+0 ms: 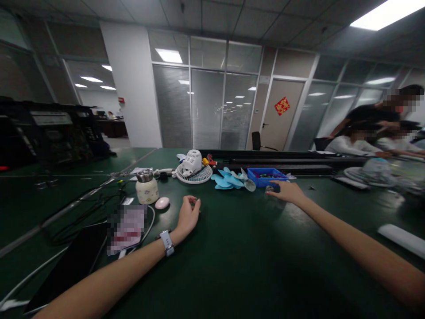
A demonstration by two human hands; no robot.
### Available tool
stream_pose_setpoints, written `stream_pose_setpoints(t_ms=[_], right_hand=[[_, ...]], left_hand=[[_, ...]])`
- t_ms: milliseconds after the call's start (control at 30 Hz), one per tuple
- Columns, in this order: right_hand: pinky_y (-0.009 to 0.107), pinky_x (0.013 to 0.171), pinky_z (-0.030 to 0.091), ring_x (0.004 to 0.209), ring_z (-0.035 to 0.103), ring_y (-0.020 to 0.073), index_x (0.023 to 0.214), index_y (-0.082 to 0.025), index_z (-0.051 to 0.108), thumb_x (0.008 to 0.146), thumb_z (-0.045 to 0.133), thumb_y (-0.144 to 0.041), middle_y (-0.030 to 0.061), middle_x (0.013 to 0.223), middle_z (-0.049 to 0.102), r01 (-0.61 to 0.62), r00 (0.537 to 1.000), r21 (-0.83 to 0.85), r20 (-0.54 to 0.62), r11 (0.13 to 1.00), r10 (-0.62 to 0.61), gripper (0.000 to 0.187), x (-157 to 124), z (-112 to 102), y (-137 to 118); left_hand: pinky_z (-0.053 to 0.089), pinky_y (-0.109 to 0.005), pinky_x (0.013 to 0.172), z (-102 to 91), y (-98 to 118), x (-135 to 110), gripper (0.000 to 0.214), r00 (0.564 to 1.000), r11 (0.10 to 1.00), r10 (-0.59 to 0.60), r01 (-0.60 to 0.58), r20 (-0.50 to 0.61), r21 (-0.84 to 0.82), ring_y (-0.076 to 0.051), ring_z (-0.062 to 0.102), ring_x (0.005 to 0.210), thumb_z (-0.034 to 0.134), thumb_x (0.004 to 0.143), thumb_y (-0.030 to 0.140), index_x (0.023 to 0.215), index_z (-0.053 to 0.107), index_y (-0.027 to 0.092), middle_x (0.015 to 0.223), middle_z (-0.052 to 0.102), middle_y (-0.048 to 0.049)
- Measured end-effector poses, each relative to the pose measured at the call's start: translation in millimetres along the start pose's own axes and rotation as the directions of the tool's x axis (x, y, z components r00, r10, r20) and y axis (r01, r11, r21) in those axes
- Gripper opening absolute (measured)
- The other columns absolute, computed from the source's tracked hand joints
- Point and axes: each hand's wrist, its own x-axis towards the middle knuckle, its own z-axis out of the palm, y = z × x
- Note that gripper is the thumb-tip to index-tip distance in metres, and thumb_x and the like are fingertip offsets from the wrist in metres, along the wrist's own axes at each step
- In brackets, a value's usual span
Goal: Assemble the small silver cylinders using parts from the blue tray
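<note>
My right hand (pixel 288 192) reaches out over the far part of the table, with thumb and forefinger around a small, dark, round metal-looking part (pixel 269 189). Just behind it is a blue tray (pixel 265 181) of small loose pieces. Light-blue fan blades (pixel 227 179) and a translucent blade lie to its left. My left hand (pixel 189 215), wearing a watch, rests near the middle of the table with its fingers curled in. Whatever its fingertips may hold is too small to make out. A pink oval object (pixel 162 203) lies left of that hand.
A white fan housing (pixel 193 161) sits on a round fan grille (pixel 195 178). A cream bottle (pixel 147 190), a phone (pixel 128 228), a black tablet-like slab (pixel 71 266) and cables occupy the left. Long black rails (pixel 272 164) line the back. Other people (pixel 358 139) are at the right.
</note>
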Motion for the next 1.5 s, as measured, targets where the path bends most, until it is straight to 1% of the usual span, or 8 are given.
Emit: stream_pose_setpoints(t_ms=[167, 300, 400, 533, 700, 1067, 1333, 1500], right_hand=[[0.033, 0.076, 0.049, 0.094, 0.067, 0.028, 0.107, -0.019, 0.071, 0.074, 0.068, -0.043, 0.0115, 0.1, 0.073, -0.032, 0.992, 0.056, 0.128, 0.998, 0.025, 0.041, 28.8, 14.2, -11.7], [0.032, 0.076, 0.049, 0.09, 0.068, 0.0267, 0.102, -0.022, 0.072, 0.073, 0.07, -0.036, 0.0081, 0.093, 0.074, 0.049, 0.997, 0.105, 0.058, 0.993, -0.055, 0.032, 22.7, 0.1, -26.2], [0.032, 0.078, 0.05, 0.091, 0.068, 0.0251, 0.11, -0.023, 0.07, 0.077, 0.068, -0.039, 0.0067, 0.097, 0.074, 0.219, 0.975, 0.252, -0.013, 0.943, -0.223, 0.037, -0.8, -26.6, -70.2], [0.032, 0.082, 0.05, 0.093, 0.066, 0.022, 0.122, -0.023, 0.064, 0.081, 0.064, -0.043, 0.0054, 0.108, 0.071, 0.414, 0.884, 0.539, -0.048, 0.733, -0.465, 0.045, -43.3, -52.1, -148.7], [0.035, 0.089, 0.047, 0.098, 0.065, 0.0235, 0.135, -0.02, 0.051, 0.077, 0.069, -0.031, 0.0077, 0.117, 0.067, 0.474, 0.842, 0.634, -0.124, 0.611, -0.525, 0.062, -74.4, -43.4, -200.0], [0.03, 0.077, 0.051, 0.086, 0.068, 0.0196, 0.128, -0.022, 0.049, 0.073, 0.073, -0.026, 0.0035, 0.099, 0.07, 0.377, 0.877, 0.765, -0.113, 0.522, -0.468, 0.06, -75.0, -20.9, -207.0], [0.03, 0.074, 0.052, 0.086, 0.068, 0.021, 0.131, -0.022, 0.045, 0.074, 0.074, -0.032, 0.0051, 0.1, 0.07, 0.34, 0.9, 0.728, -0.068, 0.595, -0.431, 0.065, -80.2, -27.6, -207.9], [0.035, 0.082, 0.049, 0.089, 0.067, 0.0219, 0.128, -0.024, 0.051, 0.075, 0.073, -0.038, 0.0045, 0.101, 0.07, 0.427, 0.887, 0.612, -0.139, 0.665, -0.441, 0.059, -80.6, -28.8, -206.6]], left_hand=[[0.047, -0.03, 0.062, -0.9, 4.7, -2.6, 0.026, 1.0, 1.0, 0.005, -0.006, 0.017, 0.027, -0.015, 0.062, 0.067, 0.048, 0.085, 0.042, 0.097, 0.044, 0.02, 0.092, 0.057, -0.0029], [0.047, -0.03, 0.063, -0.2, 3.6, -2.6, 0.026, 1.0, 0.999, 0.017, -0.018, 0.025, 0.037, -0.016, 0.06, 0.068, 0.048, 0.085, 0.042, 0.098, 0.045, 0.02, 0.091, 0.057, -0.0031], [0.046, -0.031, 0.065, 0.1, 2.9, -2.5, 0.026, 0.997, 0.997, 0.071, -0.072, 0.043, 0.034, -0.016, 0.059, 0.07, 0.049, 0.085, 0.042, 0.098, 0.046, 0.02, 0.091, 0.058, -0.003], [0.046, -0.03, 0.068, -1.6, 14.6, -8.7, 0.024, 0.972, 0.974, 0.224, -0.225, 0.073, 0.01, -0.016, 0.06, 0.076, 0.051, 0.086, 0.04, 0.1, 0.047, 0.021, 0.09, 0.061, -0.0024], [0.048, -0.032, 0.078, -1.5, 39.7, -27.5, 0.027, 0.917, 0.935, 0.353, -0.355, 0.187, -0.021, -0.017, 0.064, 0.085, 0.056, 0.087, 0.036, 0.107, 0.043, 0.022, 0.091, 0.066, -0.0019], [0.05, -0.038, 0.088, -1.1, 47.8, -22.2, 0.053, 0.915, 0.951, 0.302, -0.307, 0.268, -0.025, -0.021, 0.071, 0.092, 0.069, 0.077, 0.035, 0.119, 0.038, 0.023, 0.086, 0.075, -0.0003], [0.049, -0.038, 0.088, -8.6, 37.8, -8.6, 0.046, 0.953, 0.957, 0.29, -0.288, 0.084, -0.032, -0.021, 0.07, 0.092, 0.066, 0.079, 0.034, 0.113, 0.037, 0.023, 0.086, 0.076, -0.0028], [0.048, -0.04, 0.083, -11.8, 7.3, -0.9, 0.047, 0.949, 0.983, 0.14, -0.167, 0.282, 0.077, -0.024, 0.071, 0.088, 0.066, 0.075, 0.035, 0.111, 0.039, 0.022, 0.083, 0.076, -0.0037]])
